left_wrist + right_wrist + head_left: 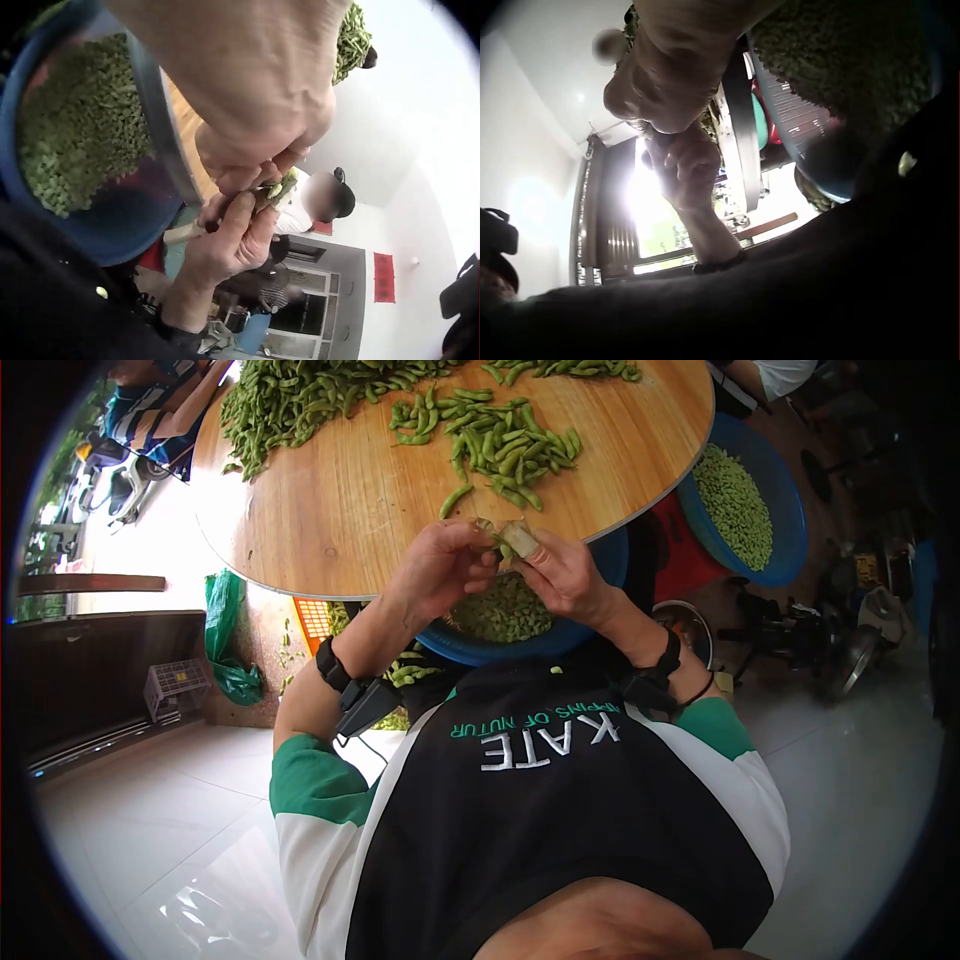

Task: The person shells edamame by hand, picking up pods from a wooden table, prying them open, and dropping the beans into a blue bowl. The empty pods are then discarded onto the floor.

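Observation:
Over the near edge of the table, my left hand (440, 572) and right hand (568, 582) meet at the fingertips. Between them they pinch a green soybean pod (279, 192), its pale beans showing in the left wrist view. Light-coloured tape wraps the right thumb. Below the hands sits a blue basin (455, 652) holding shelled green soybeans (505, 615). Just beyond the fingers, a loose pile of unshelled pods (510, 448) lies on the round wooden table (330, 510). In the right wrist view the pod is hidden behind the right hand (671, 75).
A large heap of pods (290, 405) covers the table's far left. Another blue basin (795, 530) of shelled beans stands at the right. An orange basket (312, 617) and a green plastic bag (222, 630) are at the left. Other people sit across the table.

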A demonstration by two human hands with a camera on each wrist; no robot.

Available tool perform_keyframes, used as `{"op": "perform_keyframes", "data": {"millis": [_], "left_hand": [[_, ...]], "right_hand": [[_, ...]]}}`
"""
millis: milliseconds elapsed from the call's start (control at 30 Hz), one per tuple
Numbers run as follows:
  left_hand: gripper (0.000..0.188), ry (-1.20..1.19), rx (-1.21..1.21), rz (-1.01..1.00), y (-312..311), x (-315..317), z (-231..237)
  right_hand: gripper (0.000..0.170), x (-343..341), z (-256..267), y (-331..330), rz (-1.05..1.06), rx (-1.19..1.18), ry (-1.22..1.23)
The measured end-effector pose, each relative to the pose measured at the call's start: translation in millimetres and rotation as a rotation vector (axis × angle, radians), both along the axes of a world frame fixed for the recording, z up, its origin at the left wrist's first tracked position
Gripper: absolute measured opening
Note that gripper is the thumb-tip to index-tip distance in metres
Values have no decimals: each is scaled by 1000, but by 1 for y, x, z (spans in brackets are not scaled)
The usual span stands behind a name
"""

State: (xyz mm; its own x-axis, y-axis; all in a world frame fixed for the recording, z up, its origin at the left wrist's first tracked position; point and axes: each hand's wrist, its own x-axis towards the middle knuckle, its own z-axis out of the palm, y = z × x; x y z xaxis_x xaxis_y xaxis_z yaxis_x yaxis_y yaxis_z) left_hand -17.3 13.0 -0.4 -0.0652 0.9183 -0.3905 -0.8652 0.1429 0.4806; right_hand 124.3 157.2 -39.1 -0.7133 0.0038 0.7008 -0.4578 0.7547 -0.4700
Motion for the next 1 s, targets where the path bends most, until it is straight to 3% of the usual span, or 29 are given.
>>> {"op": "perform_keyframes", "data": {"millis": [67,100,167,267,400,467,500,567,800,900,967,1000], "left_hand": [[5,280,-63,146,3,10,0],[5,278,-62,144,3,10,-1],[4,454,-46,119,1,9,-4],[6,581,-33,105,-2,18,5],[9,655,1,113,-11,14,8],[19,652,74,168,-21,10,8],[19,657,69,176,-26,7,9],[26,615,103,178,-38,2,10],[28,628,53,217,-68,0,23],[27,653,45,180,-83,1,32],[24,851,-148,160,-100,-2,33],[19,1001,6,-6,-116,-16,26]], "right_hand": [[39,3,-4,-9,-14,-189,11],[39,8,-1,-13,-17,-188,9],[37,14,7,-18,74,-652,-203],[33,12,6,-18,72,-836,-303],[28,11,15,-20,41,-836,-248],[27,18,16,-11,-2,-523,-309],[27,20,15,-8,8,-524,-307],[23,23,12,-5,216,-463,-371],[21,19,10,-13,146,-704,-392],[20,17,7,-10,97,-696,-397],[20,16,8,-8,67,-743,-385],[20,16,9,-5,31,-788,-374]]}}
